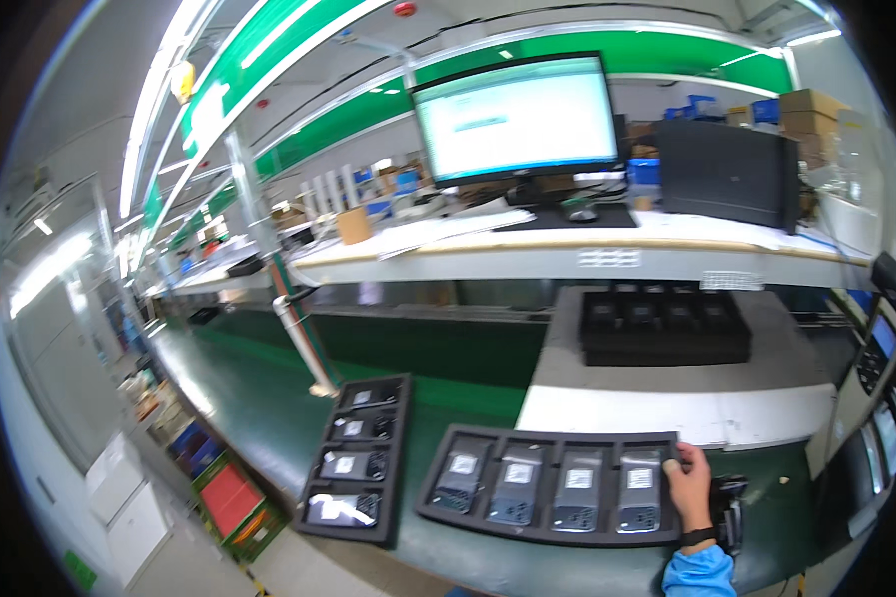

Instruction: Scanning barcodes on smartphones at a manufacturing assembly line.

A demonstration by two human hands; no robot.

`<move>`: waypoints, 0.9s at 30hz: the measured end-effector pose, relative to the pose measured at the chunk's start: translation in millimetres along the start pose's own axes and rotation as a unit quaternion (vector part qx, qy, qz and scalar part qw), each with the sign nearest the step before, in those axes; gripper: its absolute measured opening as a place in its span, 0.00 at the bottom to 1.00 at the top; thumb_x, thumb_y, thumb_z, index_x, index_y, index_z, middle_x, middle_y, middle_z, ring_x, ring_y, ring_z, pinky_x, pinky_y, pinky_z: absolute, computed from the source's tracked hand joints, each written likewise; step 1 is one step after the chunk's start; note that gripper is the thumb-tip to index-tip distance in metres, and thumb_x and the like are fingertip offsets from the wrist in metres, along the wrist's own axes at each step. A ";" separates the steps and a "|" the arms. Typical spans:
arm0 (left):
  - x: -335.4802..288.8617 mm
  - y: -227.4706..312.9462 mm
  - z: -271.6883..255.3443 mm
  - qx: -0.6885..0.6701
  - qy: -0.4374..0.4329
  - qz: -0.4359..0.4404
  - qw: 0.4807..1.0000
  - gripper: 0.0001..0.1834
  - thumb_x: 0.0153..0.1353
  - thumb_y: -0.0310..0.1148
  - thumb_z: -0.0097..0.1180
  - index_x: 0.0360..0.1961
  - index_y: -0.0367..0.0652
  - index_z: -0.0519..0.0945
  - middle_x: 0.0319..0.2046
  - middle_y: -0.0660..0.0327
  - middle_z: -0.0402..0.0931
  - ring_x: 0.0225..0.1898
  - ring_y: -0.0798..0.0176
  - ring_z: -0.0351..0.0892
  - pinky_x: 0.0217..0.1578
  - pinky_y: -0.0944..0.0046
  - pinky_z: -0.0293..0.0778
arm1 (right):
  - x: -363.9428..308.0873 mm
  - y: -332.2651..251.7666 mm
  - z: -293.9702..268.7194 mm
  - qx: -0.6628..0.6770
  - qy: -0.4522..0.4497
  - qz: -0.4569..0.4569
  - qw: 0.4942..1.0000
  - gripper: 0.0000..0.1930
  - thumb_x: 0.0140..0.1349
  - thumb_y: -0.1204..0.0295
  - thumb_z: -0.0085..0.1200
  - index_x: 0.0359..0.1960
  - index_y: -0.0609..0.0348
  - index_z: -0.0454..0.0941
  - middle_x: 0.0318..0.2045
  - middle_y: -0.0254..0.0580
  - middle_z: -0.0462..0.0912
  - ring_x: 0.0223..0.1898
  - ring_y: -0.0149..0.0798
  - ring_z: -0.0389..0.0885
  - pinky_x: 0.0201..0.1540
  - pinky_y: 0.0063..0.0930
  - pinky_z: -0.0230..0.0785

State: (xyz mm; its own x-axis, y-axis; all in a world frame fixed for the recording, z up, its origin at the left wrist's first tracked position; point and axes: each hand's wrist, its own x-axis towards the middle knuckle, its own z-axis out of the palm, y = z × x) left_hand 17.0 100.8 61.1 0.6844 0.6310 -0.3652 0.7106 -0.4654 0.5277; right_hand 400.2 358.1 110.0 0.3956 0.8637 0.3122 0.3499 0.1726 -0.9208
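Posting what I've got on the feed, clock centred on the near tray (pixel 550 488); it's on the bench (pixel 458 403) with four phones (pixel 577 488) side by side in its slots; my right hand (pixel 691 490) touches its rim at 3 o'clock; second tray (pixel 395 458) at 9, four more phones (pixel 353 465) in it; third tray (pixel 667 350) at 1, up on a platform (pixel 560 370); shelf (pixel 468 264) behind, monitor (pixel 518 119) on it at 12; crate (pixel 234 497) further out at 9, on the floor

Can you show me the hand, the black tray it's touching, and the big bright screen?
Right hand (pixel 691 490): head view, on the back of the hand.
Black tray (pixel 548 488): head view, on its middle divider.
Bright screen (pixel 520 119): head view, middle of the lit display.
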 end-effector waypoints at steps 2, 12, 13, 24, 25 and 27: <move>3.8 -28.2 47.2 -0.061 0.106 0.039 0.992 0.10 0.61 0.34 0.59 0.37 0.42 0.87 0.32 0.49 0.85 0.41 0.43 0.85 0.41 0.45 0.79 | 0.6 4.2 1.7 0.050 -0.005 0.028 0.998 0.22 0.57 0.76 0.65 0.55 0.60 0.79 0.46 0.42 0.83 0.43 0.36 0.80 0.47 0.33 0.76; -22.8 -8.9 -32.8 -0.185 0.083 0.066 0.977 0.12 0.64 0.38 0.62 0.38 0.40 0.88 0.30 0.52 0.85 0.37 0.52 0.86 0.41 0.53 0.79 | -8.5 21.2 8.6 0.030 0.000 0.012 0.999 0.23 0.57 0.71 0.68 0.55 0.62 0.80 0.45 0.46 0.84 0.42 0.38 0.83 0.47 0.31 0.77; -14.0 -27.2 -27.1 -0.312 0.080 0.000 0.947 0.12 0.64 0.37 0.63 0.38 0.39 0.88 0.29 0.54 0.85 0.35 0.57 0.84 0.39 0.57 0.78 | -8.1 16.2 10.1 0.030 -0.006 0.016 0.999 0.23 0.56 0.71 0.68 0.54 0.62 0.80 0.45 0.45 0.84 0.42 0.38 0.83 0.46 0.31 0.77; -1.4 34.6 -297.2 -0.511 0.683 0.257 0.454 0.05 0.73 0.27 0.50 0.40 0.38 0.77 0.25 0.63 0.72 0.24 0.71 0.69 0.25 0.70 0.65 | -3.2 11.3 0.0 0.014 0.008 -0.007 1.000 0.22 0.58 0.78 0.66 0.55 0.63 0.78 0.42 0.41 0.83 0.40 0.32 0.82 0.44 0.26 0.76; 6.4 47.3 -310.0 -0.538 0.687 0.295 0.390 0.06 0.74 0.27 0.49 0.41 0.39 0.77 0.24 0.63 0.71 0.25 0.70 0.69 0.26 0.70 0.65 | -0.1 19.5 -1.1 0.028 0.003 -0.006 1.000 0.22 0.58 0.78 0.66 0.56 0.63 0.78 0.43 0.42 0.83 0.41 0.33 0.82 0.45 0.27 0.77; 9.8 66.6 -316.0 -0.524 0.669 0.413 0.327 0.06 0.73 0.26 0.47 0.43 0.40 0.77 0.25 0.63 0.70 0.25 0.69 0.67 0.28 0.68 0.66 | -2.8 8.3 1.6 0.039 0.006 0.008 0.999 0.22 0.58 0.77 0.66 0.56 0.63 0.78 0.44 0.44 0.83 0.41 0.34 0.83 0.45 0.29 0.77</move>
State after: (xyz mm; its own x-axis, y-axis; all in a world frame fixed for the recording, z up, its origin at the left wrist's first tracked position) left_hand 19.5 272.1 335.0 -0.6099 0.5922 0.5266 -0.5535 -0.7939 0.2519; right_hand 400.6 357.9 101.1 0.4102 0.8615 0.2992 0.2766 0.1951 -0.9410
